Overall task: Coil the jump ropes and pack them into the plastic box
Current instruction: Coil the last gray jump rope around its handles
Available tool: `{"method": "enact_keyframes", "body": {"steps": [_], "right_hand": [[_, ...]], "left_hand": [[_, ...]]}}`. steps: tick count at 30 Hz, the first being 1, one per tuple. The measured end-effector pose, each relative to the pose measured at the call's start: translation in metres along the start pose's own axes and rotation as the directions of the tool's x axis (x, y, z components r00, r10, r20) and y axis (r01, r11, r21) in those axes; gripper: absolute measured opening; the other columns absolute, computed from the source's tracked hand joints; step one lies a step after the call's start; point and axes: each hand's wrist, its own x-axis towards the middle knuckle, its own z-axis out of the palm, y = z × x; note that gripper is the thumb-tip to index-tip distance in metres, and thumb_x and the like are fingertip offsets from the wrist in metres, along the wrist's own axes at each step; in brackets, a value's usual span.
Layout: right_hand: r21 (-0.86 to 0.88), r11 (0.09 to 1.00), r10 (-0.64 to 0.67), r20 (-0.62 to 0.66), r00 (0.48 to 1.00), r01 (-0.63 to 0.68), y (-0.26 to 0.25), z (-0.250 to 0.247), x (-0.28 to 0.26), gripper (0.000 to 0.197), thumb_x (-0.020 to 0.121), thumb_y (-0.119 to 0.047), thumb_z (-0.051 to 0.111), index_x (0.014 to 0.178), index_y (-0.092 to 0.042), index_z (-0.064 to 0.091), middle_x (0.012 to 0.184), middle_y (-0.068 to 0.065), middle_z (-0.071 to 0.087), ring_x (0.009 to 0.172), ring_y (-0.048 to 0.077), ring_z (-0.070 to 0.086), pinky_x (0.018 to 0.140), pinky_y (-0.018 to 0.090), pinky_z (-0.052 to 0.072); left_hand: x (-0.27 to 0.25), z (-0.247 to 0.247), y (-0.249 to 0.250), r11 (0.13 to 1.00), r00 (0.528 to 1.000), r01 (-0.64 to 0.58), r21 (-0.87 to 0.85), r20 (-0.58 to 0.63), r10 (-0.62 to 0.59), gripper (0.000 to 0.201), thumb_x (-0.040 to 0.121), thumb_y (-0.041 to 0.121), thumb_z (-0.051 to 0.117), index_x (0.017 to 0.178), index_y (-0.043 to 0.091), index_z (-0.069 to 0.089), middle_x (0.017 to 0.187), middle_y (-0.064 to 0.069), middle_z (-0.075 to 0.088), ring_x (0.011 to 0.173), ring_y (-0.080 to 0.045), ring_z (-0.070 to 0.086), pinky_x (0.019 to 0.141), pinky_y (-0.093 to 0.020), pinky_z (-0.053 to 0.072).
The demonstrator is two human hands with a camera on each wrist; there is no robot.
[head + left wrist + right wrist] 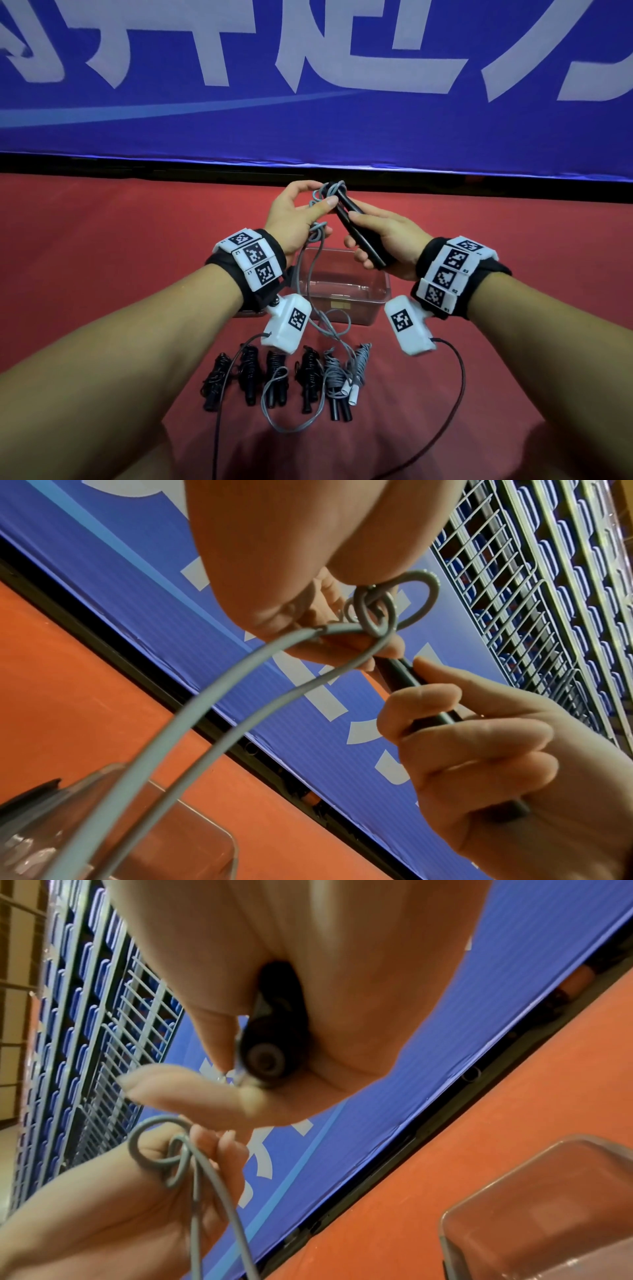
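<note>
Since the pair of slim black jump-rope handles (358, 229) slants up-left out of the right hand (387, 241), whose fingers wrap them, the left hand (297, 219) pinches the thin grey cord (320, 200) right at their top end. The clear plastic box (383, 284) sits just below; its inside is hard to read.

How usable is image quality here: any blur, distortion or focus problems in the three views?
Head view: sharp, evenly lit, wide-angle bowing at the edges. Left wrist view: the grey rope cord is soft close to the lens, the clear plastic box blurred. Right wrist view: soft throughout, the black rope handles are smeared and the right hand fills the frame.
</note>
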Motion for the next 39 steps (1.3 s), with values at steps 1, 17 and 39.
{"method": "enact_keyframes", "body": {"steps": [1,17,39], "right_hand": [[-0.02,1.0,-0.002,-0.009,1.0,0.002,0.001,0.0,0.0,0.044,0.102,-0.021,0.052,0.144,-0.036,0.05,0.07,0.008,0.058,0.048,0.016,0.053,0.042,0.022,0.044],[-0.991,0.098,-0.495,-0.125,0.86,-0.087,0.008,0.015,0.003,0.073,0.093,-0.038,0.055,0.151,-0.055,0.013,0.102,-0.001,0.062,0.09,0.031,0.065,0.07,0.036,0.048],[-0.32,0.929,-0.228,-0.096,0.969,0.187,0.002,0.02,0.015,0.049,0.104,-0.02,0.05,0.144,-0.047,0.044,0.074,0.004,0.05,0.049,0.015,0.038,0.043,0.021,0.03]], "left_hand": [[0.0,0.0,0.0,1.0,1.0,-0.001,-0.007,-0.006,0.001,0.029,0.089,0.009,0.075,0.111,0.018,0.057,0.087,-0.005,0.071,0.047,-0.012,0.06,0.052,-0.024,0.054],[0.003,0.003,-0.012,0.99,0.968,-0.056,0.129,-0.237,0.086,0.03,0.081,0.006,0.083,0.098,0.017,0.06,0.072,-0.003,0.064,0.04,-0.002,0.053,0.041,-0.018,0.042],[0.006,-0.01,0.0,0.999,0.996,-0.019,0.031,0.088,0.016,0.039,0.096,0.027,0.07,0.134,0.027,0.064,0.099,-0.018,0.062,0.047,-0.009,0.038,0.048,-0.021,0.041]]}}
